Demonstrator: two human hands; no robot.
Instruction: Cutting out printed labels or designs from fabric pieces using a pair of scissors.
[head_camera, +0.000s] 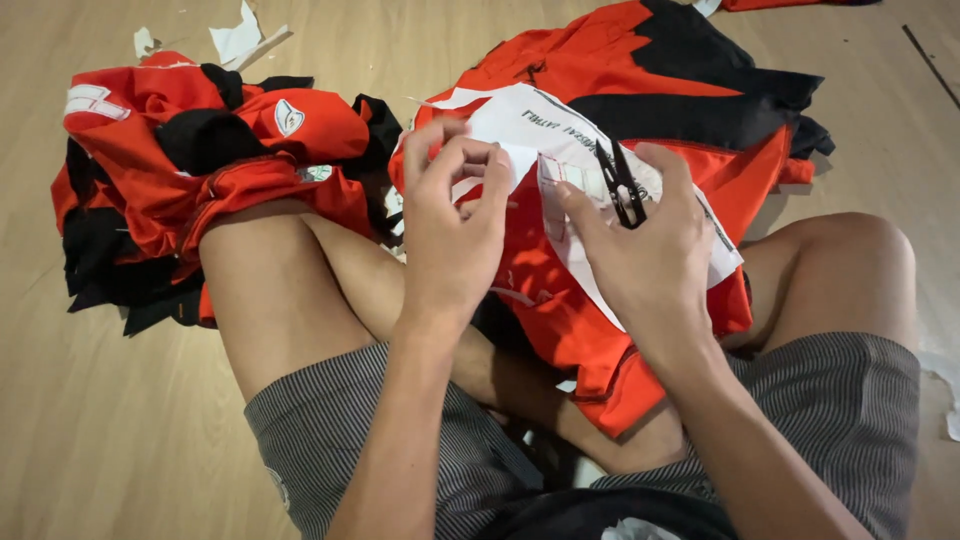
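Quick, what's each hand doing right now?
Left hand: fingers pinched on the edge of the white paper sheet.
Right hand: closed around small black snips, fingertips on the same paper.

I sit cross-legged on a pale wood-look laminate floor (110, 440), seemingly a home room used for garment work: heaps of red-and-black sports jerseys (190, 170) surround my knees, and torn scraps of white paper (238, 38) litter the boards.

Print on the white paper sheet (560, 140) blurred, partly behind both hands; red garment's (560, 300) lower folds between the legs.
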